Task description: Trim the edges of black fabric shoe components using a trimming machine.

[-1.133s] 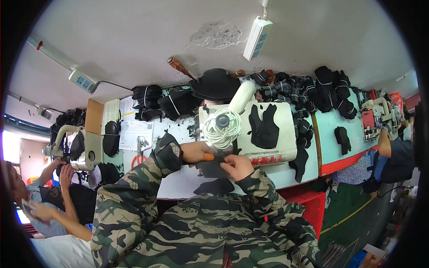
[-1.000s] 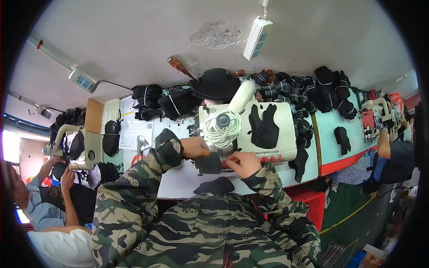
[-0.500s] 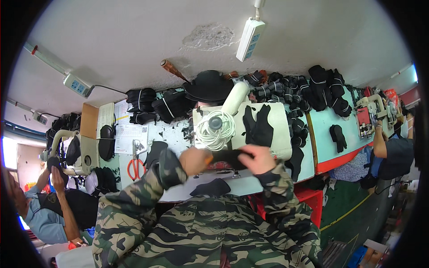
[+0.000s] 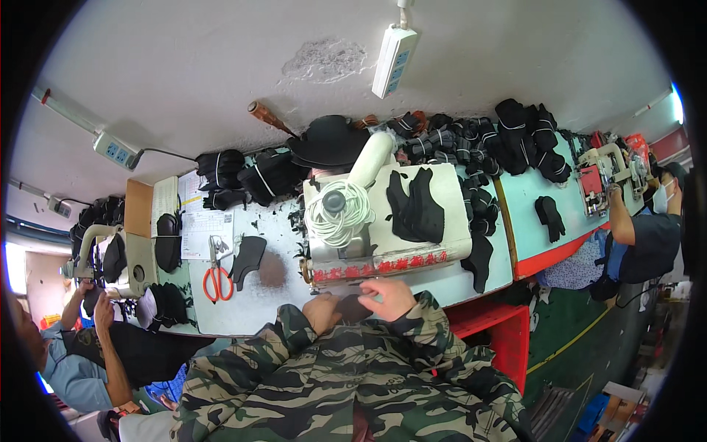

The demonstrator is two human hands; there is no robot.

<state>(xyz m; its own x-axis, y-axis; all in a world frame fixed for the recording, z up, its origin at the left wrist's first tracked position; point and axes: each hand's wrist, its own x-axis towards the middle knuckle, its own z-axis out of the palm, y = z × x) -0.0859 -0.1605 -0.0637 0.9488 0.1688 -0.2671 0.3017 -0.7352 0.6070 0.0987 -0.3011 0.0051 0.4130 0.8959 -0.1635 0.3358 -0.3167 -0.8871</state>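
Note:
My two hands sit close together at the front edge of a white sewing machine [image 4: 398, 247], both sleeves in camouflage cloth. My left hand [image 4: 322, 312] is curled on a small black fabric piece [image 4: 354, 308]. My right hand [image 4: 388, 296] presses on the same piece from the right, fingers pointing left toward the machine's needle end. Most of the piece is hidden between the hands. Cut black glove pieces [image 4: 416, 195] and a coil of white cord [image 4: 335, 215] lie on top of the machine.
Orange-handled scissors [image 4: 215, 278] and a black cut piece [image 4: 247, 257] lie on the pale table [image 4: 243, 309] to the left. Bundled black gloves [image 4: 479, 140] and a black hat [image 4: 328, 140] line the back. One person [image 4: 81, 346] works at a left machine, another [image 4: 648, 228] at right.
Both hands have drawn the black piece down from under the machine head toward my body. The view has tilted, so the machine sits higher in the picture.

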